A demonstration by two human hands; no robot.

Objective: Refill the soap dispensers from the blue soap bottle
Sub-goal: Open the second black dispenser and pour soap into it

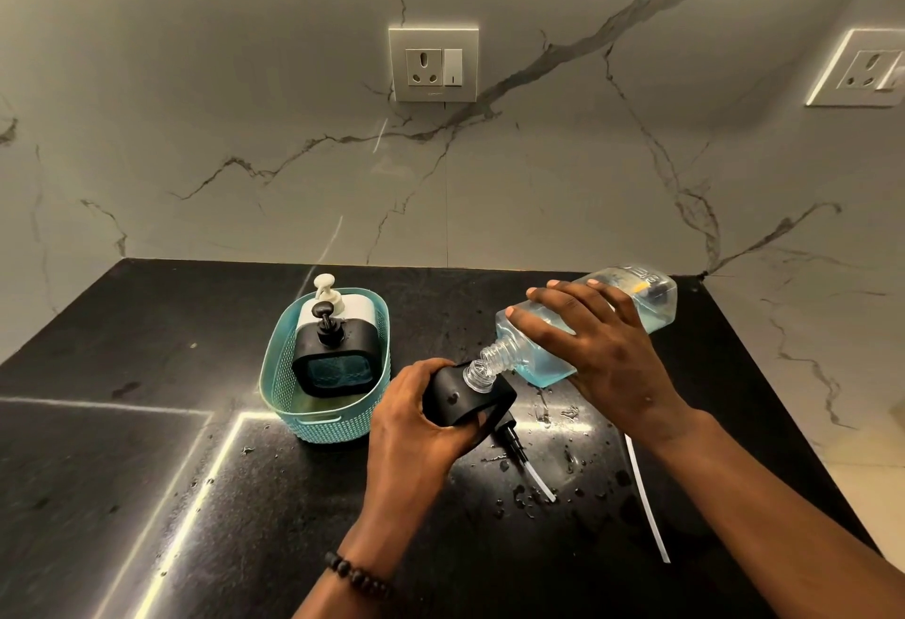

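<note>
My right hand (600,354) grips a clear bottle of blue soap (646,300), tipped down to the left with its threaded neck at the opening of a black soap dispenser (453,398). My left hand (411,417) holds that dispenser, tilted, just above the black counter. In a teal basket (325,417) to the left stand a second black dispenser (335,359) with its pump on and a white dispenser (338,307) behind it. A black pump head with a white tube (521,454) lies on the counter beneath the held dispenser.
A long white tube (646,501) lies on the counter under my right forearm. Water drops (548,417) dot the black counter (147,422) around the pump. A marble wall with two sockets (433,64) rises behind. The counter's right edge (764,373) drops to a pale floor.
</note>
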